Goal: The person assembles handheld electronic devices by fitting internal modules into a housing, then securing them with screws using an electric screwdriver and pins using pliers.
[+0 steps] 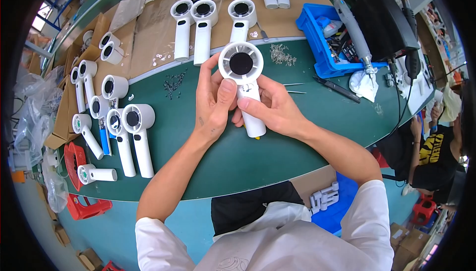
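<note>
Above the green work table, a white handheld fan with a round head and dark centre disc is held between my two hands. My left hand is closed around the left side of its neck, thumb just under the head. My right hand grips the handle from the right, thumb across its front. A small opening with some detail shows at the top of the handle. Beneath the handle's lower end peeks a yellow bit I cannot make out. Thin metal tweezers lie beside my right hand.
More white fans stand and lie at left; others rest beyond my hands. Dark screws and silver screws lie in piles. At right are a blue bin, an electric screwdriver, cables and a co-worker.
</note>
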Demonstrator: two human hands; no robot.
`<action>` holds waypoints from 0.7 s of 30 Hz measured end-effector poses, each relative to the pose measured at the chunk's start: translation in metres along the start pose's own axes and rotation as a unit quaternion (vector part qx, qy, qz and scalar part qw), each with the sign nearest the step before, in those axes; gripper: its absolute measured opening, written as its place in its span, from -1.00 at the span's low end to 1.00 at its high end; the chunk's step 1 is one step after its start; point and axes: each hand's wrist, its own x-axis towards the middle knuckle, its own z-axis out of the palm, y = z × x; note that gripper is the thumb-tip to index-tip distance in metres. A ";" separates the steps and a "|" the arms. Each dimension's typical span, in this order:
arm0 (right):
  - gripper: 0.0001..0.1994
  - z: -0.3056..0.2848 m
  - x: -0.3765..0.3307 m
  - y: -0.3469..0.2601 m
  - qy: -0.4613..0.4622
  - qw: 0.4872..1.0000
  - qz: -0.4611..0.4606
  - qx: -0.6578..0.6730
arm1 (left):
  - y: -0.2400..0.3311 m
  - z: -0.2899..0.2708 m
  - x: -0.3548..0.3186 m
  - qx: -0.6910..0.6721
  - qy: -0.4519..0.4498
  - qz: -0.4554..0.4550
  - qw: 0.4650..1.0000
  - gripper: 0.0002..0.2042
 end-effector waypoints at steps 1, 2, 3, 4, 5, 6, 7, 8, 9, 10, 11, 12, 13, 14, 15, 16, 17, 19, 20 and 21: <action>-0.67 0.000 0.000 0.000 -0.001 1.000 0.000 0.002 | -0.001 0.000 0.000 0.000 0.002 0.003 1.000 -0.40; -0.66 0.000 0.000 0.000 -0.001 1.000 -0.001 0.005 | -0.001 0.000 0.000 0.000 0.002 0.003 1.000 -0.40; -0.66 0.000 0.000 0.001 -0.001 1.000 -0.001 0.004 | -0.002 0.000 0.000 0.001 0.005 0.003 1.000 -0.40; -0.65 0.000 0.000 0.001 -0.004 1.000 -0.002 0.001 | -0.003 0.000 0.000 0.002 0.008 0.003 1.000 -0.39; -0.63 0.000 0.000 0.001 -0.007 1.000 -0.002 -0.003 | -0.003 0.000 0.000 0.002 0.008 0.003 1.000 -0.39; -0.63 0.000 0.000 0.001 -0.008 1.000 -0.002 -0.003 | -0.004 0.001 0.001 0.000 0.012 0.006 1.000 -0.39; -0.63 0.000 0.000 0.001 -0.008 1.000 -0.003 -0.005 | -0.004 0.001 0.001 -0.002 0.016 0.009 1.000 -0.38; -0.62 0.000 0.000 0.002 -0.008 1.000 -0.003 -0.007 | -0.003 0.001 0.001 -0.002 0.016 0.009 1.000 -0.38; -0.62 0.000 0.000 0.002 -0.008 1.000 -0.003 -0.006 | -0.002 0.001 0.001 -0.001 0.013 0.000 1.000 -0.38; -0.62 0.000 0.000 0.002 -0.008 1.000 -0.003 -0.004 | -0.001 0.000 0.001 -0.001 0.009 -0.008 1.000 -0.38; -0.62 0.000 0.001 0.002 -0.008 1.000 -0.003 -0.002 | 0.000 0.000 0.001 -0.001 0.009 -0.008 1.000 -0.38; -0.62 0.000 0.001 0.002 -0.008 1.000 -0.002 -0.002 | 0.000 0.000 0.000 0.005 0.009 -0.016 1.000 -0.38; -0.62 0.000 0.001 0.002 -0.007 1.000 -0.001 0.001 | 0.001 0.000 0.000 0.011 0.009 -0.023 1.000 -0.38; -0.63 0.000 0.000 0.002 -0.006 1.000 0.000 0.004 | 0.000 0.000 0.000 0.010 0.008 -0.023 1.000 -0.38; -0.63 0.000 0.000 0.001 -0.004 1.000 0.000 0.004 | -0.002 -0.001 0.001 0.012 0.008 -0.014 1.000 -0.38; -0.62 -0.002 0.001 -0.001 -0.014 1.000 0.004 0.021 | -0.004 0.000 0.002 0.013 0.008 -0.005 1.000 -0.37; -0.60 -0.003 0.003 -0.003 -0.026 0.999 0.008 0.039 | -0.007 -0.001 0.002 0.014 0.008 -0.005 1.000 -0.37; -0.56 -0.006 0.006 -0.004 -0.039 0.984 0.005 0.176 | -0.012 -0.002 0.002 0.007 0.032 0.027 0.999 -0.38; -0.51 -0.008 0.004 -0.010 -0.006 0.983 0.001 0.183 | -0.014 -0.001 0.004 0.031 0.037 0.043 0.998 -0.42; -0.50 -0.013 0.003 -0.014 0.009 0.981 0.000 0.194 | -0.013 0.000 0.004 0.028 0.033 0.044 0.998 -0.42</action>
